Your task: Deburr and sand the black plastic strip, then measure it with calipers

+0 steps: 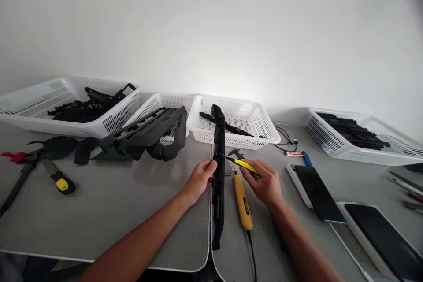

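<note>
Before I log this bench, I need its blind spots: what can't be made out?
In the head view:
Left hand: some fingertips, hidden behind the long black plastic strip.
Slim yellow-and-black hand tool: tip contact, too small to tell.
Stout yellow corded tool: label lettering, too small.
Thin black cord: far end, cut off by bottom edge.

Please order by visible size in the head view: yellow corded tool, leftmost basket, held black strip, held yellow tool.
1. Leftmost basket
2. Held black strip
3. Yellow corded tool, held yellow tool: unsure; the latter is partly hidden.
</note>
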`<state>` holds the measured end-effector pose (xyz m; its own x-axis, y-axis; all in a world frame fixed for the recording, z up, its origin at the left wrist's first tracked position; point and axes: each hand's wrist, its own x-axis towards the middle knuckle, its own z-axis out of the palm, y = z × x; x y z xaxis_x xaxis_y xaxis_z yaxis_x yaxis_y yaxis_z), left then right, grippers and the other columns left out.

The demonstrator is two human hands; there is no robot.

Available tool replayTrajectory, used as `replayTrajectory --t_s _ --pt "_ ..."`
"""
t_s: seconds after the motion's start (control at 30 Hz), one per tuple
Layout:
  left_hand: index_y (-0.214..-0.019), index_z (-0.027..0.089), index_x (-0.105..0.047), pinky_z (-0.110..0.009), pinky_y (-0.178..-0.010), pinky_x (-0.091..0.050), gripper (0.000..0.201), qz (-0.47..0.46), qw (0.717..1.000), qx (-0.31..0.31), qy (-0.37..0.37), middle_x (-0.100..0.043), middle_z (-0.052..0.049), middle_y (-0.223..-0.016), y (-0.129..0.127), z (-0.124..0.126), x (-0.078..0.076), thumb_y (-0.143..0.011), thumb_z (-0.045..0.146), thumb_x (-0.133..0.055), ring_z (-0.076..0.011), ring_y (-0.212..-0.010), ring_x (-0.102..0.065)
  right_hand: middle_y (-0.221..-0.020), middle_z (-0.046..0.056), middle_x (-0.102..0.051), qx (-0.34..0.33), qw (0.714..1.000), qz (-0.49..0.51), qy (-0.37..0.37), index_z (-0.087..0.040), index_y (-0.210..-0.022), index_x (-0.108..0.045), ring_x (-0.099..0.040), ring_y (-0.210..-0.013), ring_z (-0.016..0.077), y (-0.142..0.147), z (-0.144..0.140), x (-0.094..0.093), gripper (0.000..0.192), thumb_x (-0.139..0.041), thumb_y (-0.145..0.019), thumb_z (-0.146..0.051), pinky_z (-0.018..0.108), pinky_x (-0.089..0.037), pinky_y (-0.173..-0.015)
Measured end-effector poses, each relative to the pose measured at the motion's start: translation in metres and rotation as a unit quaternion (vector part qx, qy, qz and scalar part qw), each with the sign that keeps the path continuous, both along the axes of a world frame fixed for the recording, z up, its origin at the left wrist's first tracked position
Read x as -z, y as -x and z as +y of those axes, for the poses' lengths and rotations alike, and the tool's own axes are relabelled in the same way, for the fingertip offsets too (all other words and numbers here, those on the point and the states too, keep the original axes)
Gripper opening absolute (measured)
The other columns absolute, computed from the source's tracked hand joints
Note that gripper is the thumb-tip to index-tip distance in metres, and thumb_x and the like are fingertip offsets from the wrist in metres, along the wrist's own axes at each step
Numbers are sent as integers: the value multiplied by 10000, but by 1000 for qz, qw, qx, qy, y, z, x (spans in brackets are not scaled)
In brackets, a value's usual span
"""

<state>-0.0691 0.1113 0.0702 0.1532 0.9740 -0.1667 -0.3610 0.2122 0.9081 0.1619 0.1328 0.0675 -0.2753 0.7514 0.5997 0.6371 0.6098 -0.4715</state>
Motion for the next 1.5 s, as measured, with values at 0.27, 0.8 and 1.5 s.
replayTrajectory --t_s 0.27,0.8,1.5 --pt "-909 174 -746 -267 -670 -527 609 7 1000 1 -9 -672 -17 -827 1 2 0 -730 748 -843 -169 -754 -602 -1033 46 -813 8 1000 -17 0 -245 -1149 -741 -778 -899 202 3 -2 1 190 -605 -1069 -352 310 -587 -815" --pt "-950 177 -760 -268 -675 -532 591 5 1000 -2 -9 -720 -34 -870 1 2 1 -740 721 -853 -186 -803 -639 -965 47 -820 23 1000 -9 7 -246 -1129 -749 -768 -783 191 6 -3 4 224 -600 -1066 -401 286 -585 -731" --pt "-946 173 -780 -271 -668 -484 572 -26 997 67 28 -716 -45 -874 3 0 -3 -719 689 -875 -182 -778 -617 -1081 58 -798 37 999 0 26 -270 -1254 -749 -727 -976 246 -9 14 9 299 -607 -1067 -456 394 -537 -871"
